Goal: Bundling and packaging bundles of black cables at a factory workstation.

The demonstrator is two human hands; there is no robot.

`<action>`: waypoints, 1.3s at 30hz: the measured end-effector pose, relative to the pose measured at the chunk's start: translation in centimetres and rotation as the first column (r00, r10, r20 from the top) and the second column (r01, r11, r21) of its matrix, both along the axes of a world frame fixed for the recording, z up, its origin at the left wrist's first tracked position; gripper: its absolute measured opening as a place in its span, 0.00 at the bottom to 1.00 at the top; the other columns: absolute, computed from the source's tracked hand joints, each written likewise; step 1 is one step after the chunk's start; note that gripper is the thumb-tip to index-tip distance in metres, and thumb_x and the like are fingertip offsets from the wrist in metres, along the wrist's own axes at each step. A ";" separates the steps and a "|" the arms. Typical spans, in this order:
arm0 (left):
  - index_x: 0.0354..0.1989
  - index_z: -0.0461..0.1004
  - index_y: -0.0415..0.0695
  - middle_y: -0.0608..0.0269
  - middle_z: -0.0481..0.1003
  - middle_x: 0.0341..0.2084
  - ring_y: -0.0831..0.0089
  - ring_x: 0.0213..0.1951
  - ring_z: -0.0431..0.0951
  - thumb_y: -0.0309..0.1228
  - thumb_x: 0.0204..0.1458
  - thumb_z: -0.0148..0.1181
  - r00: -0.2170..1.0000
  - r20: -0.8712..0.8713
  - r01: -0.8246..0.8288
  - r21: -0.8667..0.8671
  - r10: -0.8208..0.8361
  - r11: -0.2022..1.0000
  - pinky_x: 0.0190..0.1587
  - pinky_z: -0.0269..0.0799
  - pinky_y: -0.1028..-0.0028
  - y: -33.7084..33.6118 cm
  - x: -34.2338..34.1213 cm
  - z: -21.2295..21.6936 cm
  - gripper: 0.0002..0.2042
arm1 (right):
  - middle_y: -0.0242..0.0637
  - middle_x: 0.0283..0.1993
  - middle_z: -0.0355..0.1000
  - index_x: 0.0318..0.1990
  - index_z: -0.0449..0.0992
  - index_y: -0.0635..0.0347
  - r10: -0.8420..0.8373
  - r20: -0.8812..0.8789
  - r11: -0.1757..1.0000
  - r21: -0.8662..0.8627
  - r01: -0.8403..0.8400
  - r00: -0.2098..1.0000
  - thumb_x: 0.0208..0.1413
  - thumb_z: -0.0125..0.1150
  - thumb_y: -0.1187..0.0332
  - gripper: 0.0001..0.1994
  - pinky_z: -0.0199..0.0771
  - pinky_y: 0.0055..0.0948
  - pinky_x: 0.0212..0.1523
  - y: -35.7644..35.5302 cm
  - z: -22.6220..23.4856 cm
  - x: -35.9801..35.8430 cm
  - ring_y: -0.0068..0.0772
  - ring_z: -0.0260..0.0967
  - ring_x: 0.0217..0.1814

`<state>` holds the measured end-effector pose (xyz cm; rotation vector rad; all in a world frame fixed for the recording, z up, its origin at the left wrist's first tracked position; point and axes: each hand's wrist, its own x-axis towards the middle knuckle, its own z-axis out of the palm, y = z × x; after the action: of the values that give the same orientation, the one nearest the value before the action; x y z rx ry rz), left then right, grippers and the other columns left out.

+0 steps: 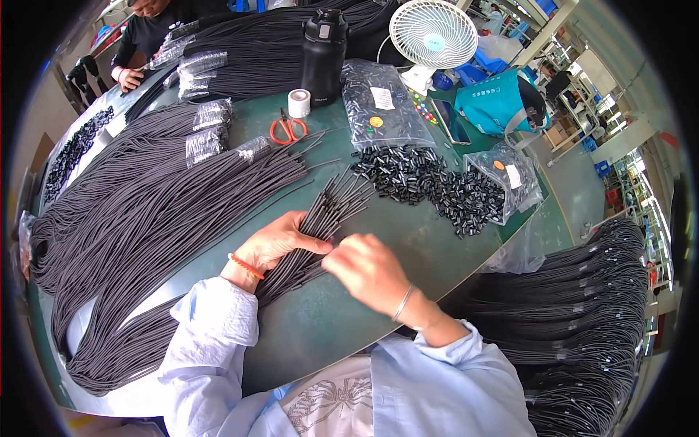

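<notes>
Counts on the green desk [408,247]

One black bottle [324,54] at twelve o'clock, one white fan [432,33] and one teal bag [499,102] toward one o'clock. One roll of white tape [299,103], one pair of orange-handled scissors [287,130]. Two clear bags of small black caps [382,105] [513,178], plus one loose heap of caps [429,186], too many to count. Cords [145,218] beyond counting. Two hands at work: left hand [277,240], right hand [368,269]; one further person's hand [129,76] at eleven o'clock.
</notes>
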<state>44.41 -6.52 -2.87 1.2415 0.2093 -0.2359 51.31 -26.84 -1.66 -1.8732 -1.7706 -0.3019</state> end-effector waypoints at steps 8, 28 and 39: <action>0.35 0.77 0.37 0.63 0.77 0.27 0.76 0.28 0.76 0.26 0.53 0.69 0.996 -0.084 -0.004 -0.097 -0.004 0.995 0.34 0.72 0.76 0.3 0.0 0.1 0.07 | 0.34 0.31 0.73 0.32 0.80 0.54 -0.164 -0.095 0.986 -0.029 0.162 0.982 0.53 0.65 0.69 0.02 0.70 0.38 0.44 -1.0 -0.9 3.2 0.40 0.69 0.41; 0.37 0.75 0.38 0.63 0.78 0.26 0.75 0.28 0.77 0.22 0.46 0.73 0.998 -0.041 0.043 -0.018 -0.044 0.999 0.34 0.72 0.76 0.1 0.2 0.0 0.12 | 0.33 0.40 0.76 0.46 0.75 0.65 0.013 -0.992 0.998 0.004 0.065 -0.125 0.64 0.63 0.70 0.08 0.78 0.23 0.47 -0.8 -3.7 5.2 0.23 0.76 0.42; 0.33 0.76 0.40 0.67 0.76 0.26 0.79 0.28 0.75 0.27 0.50 0.72 1.000 -0.003 0.003 0.006 -0.003 1.000 0.37 0.71 0.78 -0.4 0.0 0.3 0.09 | 0.33 0.31 0.75 0.30 0.79 0.55 0.146 -0.197 0.958 -0.217 -0.188 0.969 0.49 0.67 0.71 0.02 0.75 0.36 0.42 0.1 -0.1 -0.9 0.37 0.72 0.39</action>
<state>44.37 -6.95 -2.52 1.2471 0.2107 -0.2400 50.37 -26.79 -1.75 -1.8248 -1.8902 0.1428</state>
